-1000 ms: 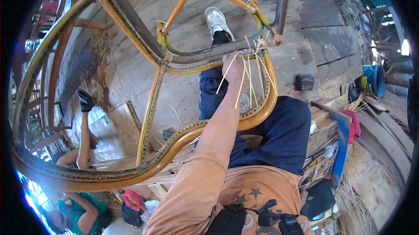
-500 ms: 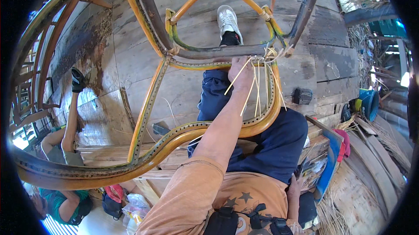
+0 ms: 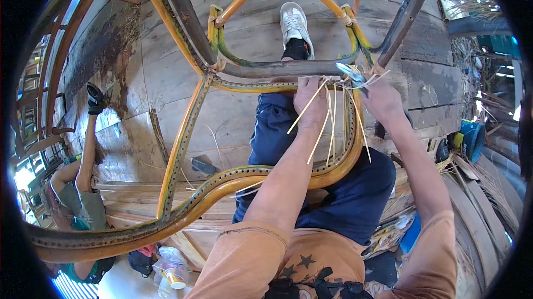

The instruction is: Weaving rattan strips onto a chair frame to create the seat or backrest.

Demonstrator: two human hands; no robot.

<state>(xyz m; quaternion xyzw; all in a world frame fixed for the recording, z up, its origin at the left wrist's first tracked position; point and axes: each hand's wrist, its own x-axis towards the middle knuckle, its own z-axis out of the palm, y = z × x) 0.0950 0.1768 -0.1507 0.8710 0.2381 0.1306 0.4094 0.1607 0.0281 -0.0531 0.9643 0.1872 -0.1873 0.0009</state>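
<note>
Left hand (image 3: 311,99): closed on pale cane strands (image 3: 327,127) at the chair frame's (image 3: 183,143) far rail.
Right hand (image 3: 383,99): gripped small pliers (image 3: 351,72) at the frame's corner.
Strands: seemingly light, springy, brittle; best pinched near the rail.

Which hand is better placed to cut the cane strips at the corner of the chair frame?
Probably the right hand: it holds the small metal cutter at the frame corner where the strips meet. The left hand grips the strips against the frame.

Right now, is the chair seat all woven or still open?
Still open: only a few cane strands cross one corner of the rattan chair frame; floor shows through.
</note>
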